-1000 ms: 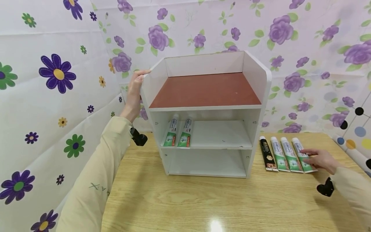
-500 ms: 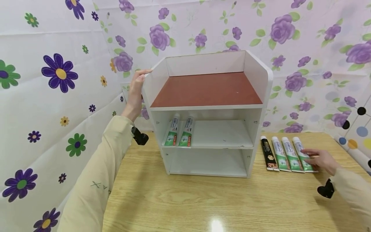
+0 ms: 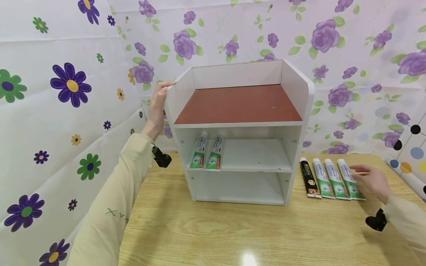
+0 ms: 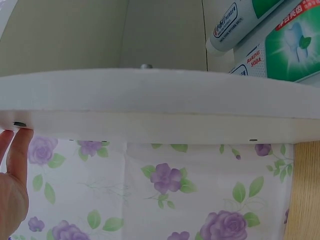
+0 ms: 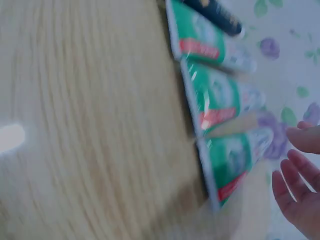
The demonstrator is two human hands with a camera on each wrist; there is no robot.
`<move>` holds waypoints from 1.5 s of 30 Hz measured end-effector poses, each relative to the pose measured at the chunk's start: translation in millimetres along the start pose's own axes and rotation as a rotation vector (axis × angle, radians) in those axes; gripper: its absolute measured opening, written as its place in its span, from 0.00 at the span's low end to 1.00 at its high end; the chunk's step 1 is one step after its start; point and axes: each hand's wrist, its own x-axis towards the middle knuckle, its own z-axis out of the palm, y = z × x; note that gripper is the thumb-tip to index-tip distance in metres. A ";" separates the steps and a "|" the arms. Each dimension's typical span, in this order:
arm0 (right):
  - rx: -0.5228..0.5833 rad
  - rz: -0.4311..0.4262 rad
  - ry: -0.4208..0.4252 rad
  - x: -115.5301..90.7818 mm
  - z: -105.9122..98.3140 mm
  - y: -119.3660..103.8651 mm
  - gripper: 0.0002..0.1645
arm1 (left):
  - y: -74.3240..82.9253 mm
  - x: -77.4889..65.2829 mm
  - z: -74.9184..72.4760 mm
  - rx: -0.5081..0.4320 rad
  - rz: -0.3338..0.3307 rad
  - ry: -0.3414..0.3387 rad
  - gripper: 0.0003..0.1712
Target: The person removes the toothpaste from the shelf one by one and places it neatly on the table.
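Two tubes (image 3: 214, 152) lay shelved | four tubes (image 3: 337, 179) seemingly remained | left hand (image 3: 157, 105) rested straight-fingered on cabinet (image 3: 237, 105) | right hand (image 3: 373, 181) held nothing, fingers apart

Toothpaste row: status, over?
Left hand holding shelf at left edge. Right hand open, empty, by rightmost tube. Four tubes on table; nothing seems in the way.

- left sleeve (image 3: 103, 216): pale cream, long, loose, soft creases; small dark-green letter-like marks (image 3: 114, 212) on forearm, one X-shaped
- right sleeve (image 3: 407, 218): same pale cream
- left wrist camera (image 3: 161, 158): small, black, at cuff
- right wrist camera (image 3: 377, 221): black, rounded outline
- left hand (image 3: 157, 106), right hand (image 3: 374, 181): both bare
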 end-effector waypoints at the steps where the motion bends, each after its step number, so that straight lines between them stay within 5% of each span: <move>1: 0.000 -0.005 0.015 -0.1 0.0 -6.0 0.30 | 0.2 0.1 -0.2 0.000 -0.001 0.000 0.23; 11: 0.300 -0.052 -0.054 -1.4 5.7 -56.8 0.18 | -0.9 0.6 0.2 -0.011 -0.004 0.006 0.21; 18: 0.377 -0.130 -0.157 -8.3 19.5 -97.4 0.20 | -0.7 1.1 -0.2 -0.011 0.009 0.016 0.22; 35: 0.539 -0.477 -0.695 -20.6 44.9 -162.0 0.13 | -1.7 0.2 0.3 -0.029 0.014 0.012 0.21; 45: 0.548 -0.578 -0.680 -28.2 64.8 -196.4 0.14 | -0.4 0.6 2.3 -0.056 0.013 0.010 0.20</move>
